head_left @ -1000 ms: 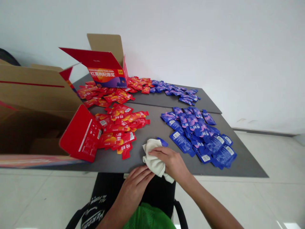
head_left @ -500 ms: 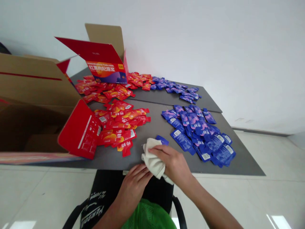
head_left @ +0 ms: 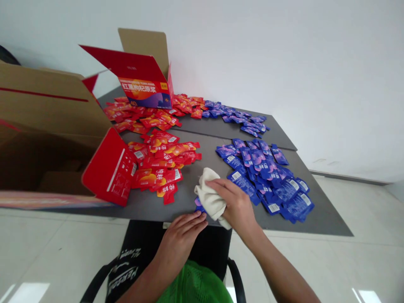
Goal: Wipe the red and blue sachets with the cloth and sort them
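My right hand [head_left: 236, 203] is closed on a crumpled white cloth [head_left: 209, 194] and presses it down on a blue sachet [head_left: 198, 204] at the near edge of the grey table [head_left: 148, 208]. Only a corner of that sachet shows under the cloth. My left hand [head_left: 183, 233] lies with its fingers stretched out, the fingertips resting on the table edge beside the sachet. A heap of blue sachets [head_left: 265, 174] lies to the right of my hands, and a heap of red sachets [head_left: 160, 162] to the left.
A large open cardboard box [head_left: 47, 139] with a red flap [head_left: 109, 172] lies at the left. A smaller open red carton [head_left: 142, 80] stands at the back, with more red sachets [head_left: 139, 115] and blue sachets [head_left: 236, 115] behind. A black chair [head_left: 208, 248] is below the table edge.
The cloth in my right hand has slid forward over the blue sachet, which now peeks out at the near side. My left fingers have moved up to the sachet's edge.
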Tool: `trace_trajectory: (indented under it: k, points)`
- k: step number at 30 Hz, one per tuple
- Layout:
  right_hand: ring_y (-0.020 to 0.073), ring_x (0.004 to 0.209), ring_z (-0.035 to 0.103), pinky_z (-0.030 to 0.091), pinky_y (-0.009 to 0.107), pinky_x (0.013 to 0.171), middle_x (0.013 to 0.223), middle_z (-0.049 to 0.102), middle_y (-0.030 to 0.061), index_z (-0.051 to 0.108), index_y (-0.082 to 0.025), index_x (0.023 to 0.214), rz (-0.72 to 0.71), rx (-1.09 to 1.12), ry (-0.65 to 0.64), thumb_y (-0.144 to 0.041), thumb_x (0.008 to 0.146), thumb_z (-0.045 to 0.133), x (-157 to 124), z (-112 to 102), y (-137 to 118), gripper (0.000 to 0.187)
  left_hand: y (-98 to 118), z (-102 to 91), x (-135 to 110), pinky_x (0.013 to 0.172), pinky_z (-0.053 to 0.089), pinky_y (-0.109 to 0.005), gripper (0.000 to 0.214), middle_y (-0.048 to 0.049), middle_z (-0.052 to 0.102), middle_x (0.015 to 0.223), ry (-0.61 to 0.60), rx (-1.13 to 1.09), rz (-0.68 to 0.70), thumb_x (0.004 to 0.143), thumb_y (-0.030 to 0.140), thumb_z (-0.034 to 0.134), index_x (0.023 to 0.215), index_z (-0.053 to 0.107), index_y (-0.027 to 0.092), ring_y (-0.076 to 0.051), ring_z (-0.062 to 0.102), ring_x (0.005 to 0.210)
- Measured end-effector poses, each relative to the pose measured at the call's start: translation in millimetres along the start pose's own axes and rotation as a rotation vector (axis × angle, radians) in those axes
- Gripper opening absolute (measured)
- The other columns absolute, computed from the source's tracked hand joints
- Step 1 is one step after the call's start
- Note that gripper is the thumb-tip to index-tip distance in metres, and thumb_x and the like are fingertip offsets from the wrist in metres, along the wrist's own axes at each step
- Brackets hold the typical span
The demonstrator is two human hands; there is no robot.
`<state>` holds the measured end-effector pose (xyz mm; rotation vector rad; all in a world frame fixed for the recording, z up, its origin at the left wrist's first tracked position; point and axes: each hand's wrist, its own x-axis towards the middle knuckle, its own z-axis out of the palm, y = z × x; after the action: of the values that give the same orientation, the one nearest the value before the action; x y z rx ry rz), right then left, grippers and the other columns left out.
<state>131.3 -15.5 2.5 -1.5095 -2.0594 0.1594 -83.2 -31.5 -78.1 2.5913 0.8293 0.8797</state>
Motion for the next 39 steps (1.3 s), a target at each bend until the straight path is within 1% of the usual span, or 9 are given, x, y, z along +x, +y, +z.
trace_trajectory:
  k: [4, 7, 11, 15, 20, 25, 30, 35, 39]
  points:
    - [0.0205, 0.116, 0.069, 0.057, 0.028, 0.097, 0.132, 0.072, 0.0025, 0.067, -0.032, 0.136, -0.028, 0.034, -0.177, -0.007, 0.093, 0.064, -21, 19, -7, 0.05, 1, -0.9, 1, 0.097, 0.058, -0.04, 0.033, -0.0041, 0.08, 0.109, 0.014, -0.02, -0.023, 0.101, 0.008, 0.051, 0.117, 0.075, 0.023, -0.02, 0.075, 0.101]
    - [0.0208, 0.116, 0.07, 0.056, 0.028, 0.098, 0.131, 0.071, 0.0042, 0.068, -0.029, 0.135, 0.065, 0.012, -0.136, -0.003, 0.091, 0.064, -9, 20, 19, 0.051, -1, -1.5, 2, 0.098, 0.058, -0.038, 0.034, -0.0052, 0.077, 0.123, 0.021, -0.014, 0.016, 0.102, 0.008, 0.048, 0.123, 0.072, 0.021, -0.02, 0.072, 0.115]
    - [0.0236, 0.111, 0.072, 0.059, 0.03, 0.093, 0.13, 0.072, 0.006, 0.069, -0.027, 0.134, 0.152, -0.121, -0.054, -0.005, 0.09, 0.064, 16, 2, 44, 0.05, -3, -2.3, 4, 0.096, 0.058, -0.038, 0.032, -0.0046, 0.076, 0.126, 0.06, 0.004, 0.042, 0.104, 0.008, 0.046, 0.12, 0.071, 0.02, -0.019, 0.072, 0.117]
    - [0.0222, 0.118, 0.069, 0.056, 0.03, 0.099, 0.134, 0.069, 0.0064, 0.066, -0.028, 0.138, 0.094, -0.05, 0.05, -0.009, 0.093, 0.064, 6, -5, 20, 0.049, 1, -2.7, 5, 0.096, 0.058, -0.037, 0.03, -0.0051, 0.077, 0.124, 0.086, -0.008, 0.043, 0.103, 0.009, 0.048, 0.119, 0.071, 0.018, -0.019, 0.072, 0.114]
    - [0.0206, 0.117, 0.069, 0.056, 0.029, 0.099, 0.132, 0.072, 0.0042, 0.066, -0.03, 0.138, -0.038, 0.042, -0.142, -0.005, 0.092, 0.063, -28, 15, -12, 0.052, 3, -3.1, 5, 0.093, 0.059, -0.041, 0.027, -0.0041, 0.081, 0.095, 0.07, -0.022, -0.017, 0.101, 0.01, 0.052, 0.099, 0.076, 0.02, -0.022, 0.076, 0.092]
    - [0.0208, 0.116, 0.069, 0.056, 0.028, 0.099, 0.131, 0.071, 0.005, 0.069, -0.028, 0.134, 0.083, 0.017, -0.11, -0.003, 0.091, 0.063, -12, 21, 18, 0.05, 0, -4.4, 7, 0.095, 0.058, -0.038, 0.031, -0.0049, 0.078, 0.121, 0.054, -0.017, 0.03, 0.102, 0.008, 0.048, 0.118, 0.072, 0.019, -0.02, 0.073, 0.112]
    - [0.0245, 0.114, 0.071, 0.058, 0.031, 0.093, 0.132, 0.071, 0.0064, 0.068, -0.026, 0.135, 0.155, -0.121, -0.048, -0.004, 0.091, 0.063, 20, 4, 44, 0.05, -1, -2.3, 7, 0.094, 0.058, -0.038, 0.029, -0.0042, 0.077, 0.124, 0.095, -0.007, 0.042, 0.104, 0.009, 0.047, 0.118, 0.071, 0.019, -0.02, 0.073, 0.114]
    - [0.0221, 0.117, 0.069, 0.056, 0.03, 0.099, 0.134, 0.07, 0.007, 0.066, -0.027, 0.139, 0.092, -0.035, 0.062, -0.008, 0.093, 0.063, 6, -3, 13, 0.05, 2, -1.6, 7, 0.096, 0.058, -0.038, 0.028, -0.0049, 0.077, 0.123, 0.107, -0.03, 0.03, 0.104, 0.011, 0.049, 0.119, 0.071, 0.019, -0.02, 0.072, 0.114]
    - [0.0203, 0.116, 0.069, 0.056, 0.029, 0.099, 0.131, 0.072, 0.0045, 0.066, -0.03, 0.138, -0.02, 0.053, -0.102, -0.006, 0.092, 0.064, -23, 12, -14, 0.051, 4, -3.1, 7, 0.09, 0.059, -0.04, 0.028, -0.0052, 0.081, 0.098, 0.099, -0.043, -0.015, 0.103, 0.013, 0.049, 0.1, 0.076, 0.019, -0.022, 0.076, 0.094]
